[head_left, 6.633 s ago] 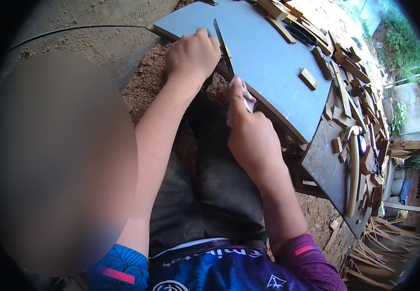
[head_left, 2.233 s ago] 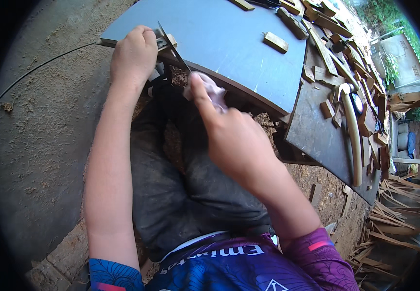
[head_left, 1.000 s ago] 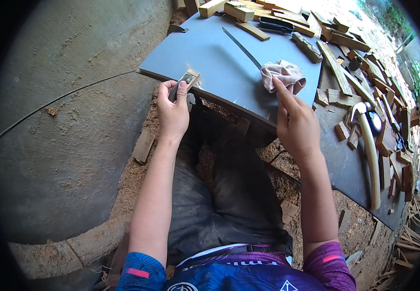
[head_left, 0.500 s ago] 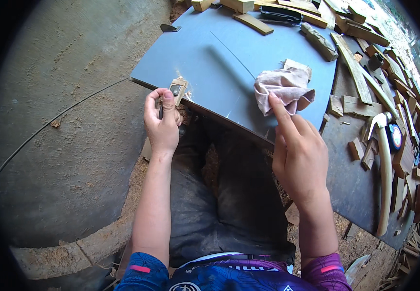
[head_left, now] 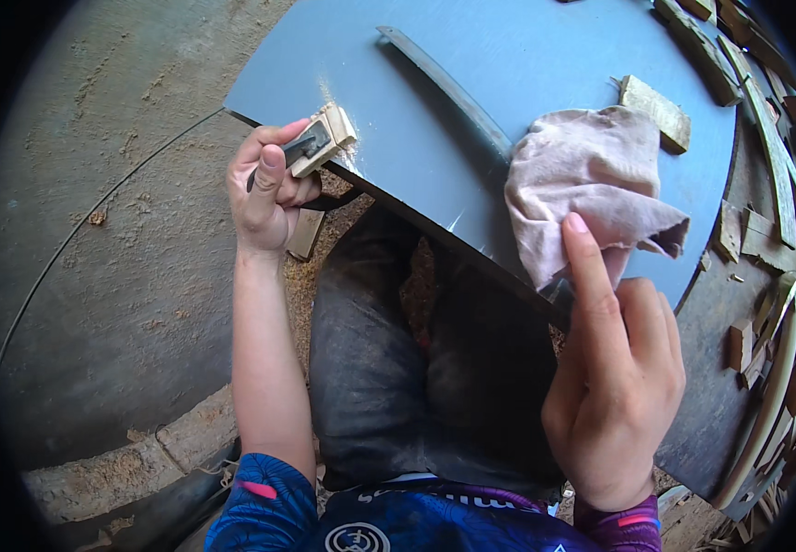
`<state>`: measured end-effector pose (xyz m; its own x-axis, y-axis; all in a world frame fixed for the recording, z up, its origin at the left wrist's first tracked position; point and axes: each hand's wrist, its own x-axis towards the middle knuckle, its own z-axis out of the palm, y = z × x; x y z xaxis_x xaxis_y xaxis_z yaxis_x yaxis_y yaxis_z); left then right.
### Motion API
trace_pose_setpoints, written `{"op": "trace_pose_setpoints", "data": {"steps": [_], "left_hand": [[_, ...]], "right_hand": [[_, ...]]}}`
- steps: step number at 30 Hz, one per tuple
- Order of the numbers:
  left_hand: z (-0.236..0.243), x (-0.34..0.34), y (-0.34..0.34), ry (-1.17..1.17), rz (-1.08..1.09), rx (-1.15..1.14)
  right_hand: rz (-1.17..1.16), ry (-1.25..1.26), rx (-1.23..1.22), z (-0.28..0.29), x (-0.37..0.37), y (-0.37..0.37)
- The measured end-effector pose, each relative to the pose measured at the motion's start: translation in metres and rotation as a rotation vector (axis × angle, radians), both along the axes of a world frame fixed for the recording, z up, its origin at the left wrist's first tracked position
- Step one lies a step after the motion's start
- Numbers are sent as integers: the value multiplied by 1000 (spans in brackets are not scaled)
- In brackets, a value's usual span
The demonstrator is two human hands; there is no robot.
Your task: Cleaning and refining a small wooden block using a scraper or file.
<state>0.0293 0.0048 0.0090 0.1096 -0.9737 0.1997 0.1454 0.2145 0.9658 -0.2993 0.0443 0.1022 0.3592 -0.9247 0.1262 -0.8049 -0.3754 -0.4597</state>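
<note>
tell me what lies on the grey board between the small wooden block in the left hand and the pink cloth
In the head view, a long dark curved blade lies on the flat grey board between the small pale wooden block and the crumpled pink cloth.

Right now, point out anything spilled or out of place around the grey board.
Pale sawdust is dusted on the grey board beside the small wooden block in the left hand. A crumpled cloth lies under the right hand fingertip. Wood scraps litter the far edge.
</note>
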Motion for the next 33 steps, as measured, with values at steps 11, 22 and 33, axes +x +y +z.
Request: {"op": "trace_pose_setpoints", "data": {"steps": [11, 22, 33], "left_hand": [[4, -3, -6, 10, 1, 67], [1, -29, 11, -100, 282, 30], [9, -59, -9, -43, 196, -42]], "right_hand": [[-52, -12, -245, -16, 17, 2], [-138, 46, -646, -18, 39, 15], [-166, -1022, 909, -243, 122, -92]]}}
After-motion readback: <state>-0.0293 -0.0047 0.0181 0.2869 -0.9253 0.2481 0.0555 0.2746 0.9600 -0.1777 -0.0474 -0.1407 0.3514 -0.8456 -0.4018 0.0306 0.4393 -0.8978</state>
